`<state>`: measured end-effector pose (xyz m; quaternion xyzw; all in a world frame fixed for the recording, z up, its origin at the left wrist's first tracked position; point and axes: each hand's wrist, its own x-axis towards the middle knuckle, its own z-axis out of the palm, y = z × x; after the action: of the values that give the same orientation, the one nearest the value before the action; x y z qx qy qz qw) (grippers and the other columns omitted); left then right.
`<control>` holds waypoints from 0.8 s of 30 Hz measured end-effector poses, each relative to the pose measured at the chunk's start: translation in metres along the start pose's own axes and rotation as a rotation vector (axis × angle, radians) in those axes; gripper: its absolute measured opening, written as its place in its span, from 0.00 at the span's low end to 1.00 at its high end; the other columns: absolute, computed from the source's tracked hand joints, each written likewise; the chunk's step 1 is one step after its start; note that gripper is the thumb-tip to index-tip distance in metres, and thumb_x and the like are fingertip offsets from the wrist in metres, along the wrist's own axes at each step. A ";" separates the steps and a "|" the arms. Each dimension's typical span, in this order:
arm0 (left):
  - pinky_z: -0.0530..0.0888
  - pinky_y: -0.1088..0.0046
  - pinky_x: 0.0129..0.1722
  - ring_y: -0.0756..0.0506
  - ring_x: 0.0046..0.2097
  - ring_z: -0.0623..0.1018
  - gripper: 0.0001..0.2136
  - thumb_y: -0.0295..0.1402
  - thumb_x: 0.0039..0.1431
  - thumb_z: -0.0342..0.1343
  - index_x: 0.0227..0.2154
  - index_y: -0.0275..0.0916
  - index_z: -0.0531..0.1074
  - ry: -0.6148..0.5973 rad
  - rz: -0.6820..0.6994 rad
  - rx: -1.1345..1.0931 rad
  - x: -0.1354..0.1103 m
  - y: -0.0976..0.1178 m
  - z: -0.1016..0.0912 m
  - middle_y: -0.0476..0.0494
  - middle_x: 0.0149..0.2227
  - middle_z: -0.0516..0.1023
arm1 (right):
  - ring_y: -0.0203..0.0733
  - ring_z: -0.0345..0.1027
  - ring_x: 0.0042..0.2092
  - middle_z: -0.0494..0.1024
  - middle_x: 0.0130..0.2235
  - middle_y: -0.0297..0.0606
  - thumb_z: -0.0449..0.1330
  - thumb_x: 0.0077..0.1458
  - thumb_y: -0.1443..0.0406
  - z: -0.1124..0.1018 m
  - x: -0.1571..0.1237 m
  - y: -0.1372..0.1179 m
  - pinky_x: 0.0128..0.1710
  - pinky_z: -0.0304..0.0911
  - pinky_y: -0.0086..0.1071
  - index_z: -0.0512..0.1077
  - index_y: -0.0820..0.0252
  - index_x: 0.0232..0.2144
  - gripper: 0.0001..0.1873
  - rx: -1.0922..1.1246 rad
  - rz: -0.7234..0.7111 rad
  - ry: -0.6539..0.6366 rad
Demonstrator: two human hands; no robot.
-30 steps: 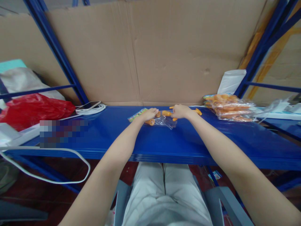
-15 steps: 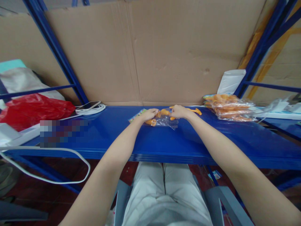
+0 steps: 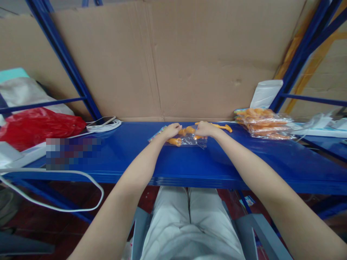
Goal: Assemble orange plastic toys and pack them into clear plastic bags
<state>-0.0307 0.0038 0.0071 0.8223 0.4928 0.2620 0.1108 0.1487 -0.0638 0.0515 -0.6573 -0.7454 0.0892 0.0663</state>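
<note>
Both my hands meet at the back middle of a blue metal shelf (image 3: 189, 162). My left hand (image 3: 171, 130) and my right hand (image 3: 205, 129) are closed on the two ends of a small clear plastic bag (image 3: 189, 139) with orange plastic pieces (image 3: 175, 141) in it. Another loose orange piece (image 3: 223, 126) lies just behind my right hand. A colourful printed card (image 3: 156, 135) lies by my left hand.
A stack of filled clear bags of orange pieces (image 3: 264, 123) sits at the right, with a white bag (image 3: 267, 93) behind it. A phone and coiled white cable (image 3: 104, 124) and a red plastic bag (image 3: 38, 126) lie at the left. Cardboard (image 3: 176, 61) backs the shelf.
My hands have shifted slightly on the small bag; the orange pieces inside have moved a little and the bag now lies flatter toward the right.
</note>
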 end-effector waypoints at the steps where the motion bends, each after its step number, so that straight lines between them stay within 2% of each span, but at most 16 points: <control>1: 0.70 0.69 0.42 0.44 0.40 0.75 0.12 0.35 0.62 0.45 0.29 0.37 0.71 0.007 -0.001 0.003 0.000 0.000 0.000 0.41 0.39 0.79 | 0.40 0.72 0.25 0.79 0.24 0.45 0.56 0.50 0.65 0.000 0.000 0.000 0.26 0.65 0.27 0.79 0.69 0.29 0.14 0.009 0.002 -0.008; 6: 0.70 0.70 0.39 0.45 0.36 0.74 0.14 0.38 0.61 0.46 0.24 0.38 0.69 0.053 -0.023 -0.052 0.000 -0.001 0.003 0.43 0.33 0.78 | 0.41 0.72 0.25 0.79 0.24 0.46 0.56 0.50 0.65 -0.002 -0.002 -0.001 0.26 0.67 0.29 0.78 0.70 0.30 0.13 0.067 0.006 -0.070; 10: 0.71 0.70 0.39 0.45 0.36 0.74 0.13 0.37 0.59 0.47 0.24 0.38 0.70 0.036 0.001 -0.104 0.002 -0.005 0.005 0.45 0.30 0.77 | 0.42 0.73 0.26 0.78 0.22 0.45 0.56 0.51 0.66 -0.003 -0.006 -0.004 0.27 0.67 0.30 0.78 0.68 0.28 0.12 0.074 -0.011 -0.105; 14: 0.71 0.68 0.46 0.44 0.41 0.76 0.09 0.31 0.55 0.48 0.26 0.37 0.73 0.018 0.028 -0.118 0.006 -0.009 0.006 0.44 0.35 0.79 | 0.40 0.70 0.24 0.76 0.20 0.44 0.54 0.51 0.66 -0.003 -0.008 -0.005 0.27 0.66 0.29 0.76 0.67 0.24 0.13 0.052 -0.034 -0.114; 17: 0.69 0.67 0.51 0.43 0.47 0.75 0.08 0.30 0.53 0.51 0.27 0.36 0.75 0.015 0.033 -0.104 0.006 -0.009 0.006 0.42 0.42 0.79 | 0.37 0.67 0.22 0.75 0.19 0.41 0.54 0.50 0.66 -0.001 -0.007 -0.003 0.26 0.63 0.28 0.75 0.66 0.21 0.13 0.038 -0.078 -0.103; 24: 0.68 0.66 0.54 0.42 0.50 0.75 0.12 0.31 0.57 0.50 0.37 0.35 0.77 -0.012 0.013 -0.113 0.006 -0.007 0.010 0.40 0.46 0.79 | 0.31 0.61 0.20 0.71 0.19 0.35 0.55 0.50 0.66 0.002 0.004 0.012 0.22 0.57 0.24 0.74 0.65 0.21 0.11 0.033 -0.147 -0.060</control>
<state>-0.0282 0.0133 -0.0023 0.8194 0.4713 0.2852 0.1582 0.1595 -0.0586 0.0467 -0.5967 -0.7917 0.1158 0.0611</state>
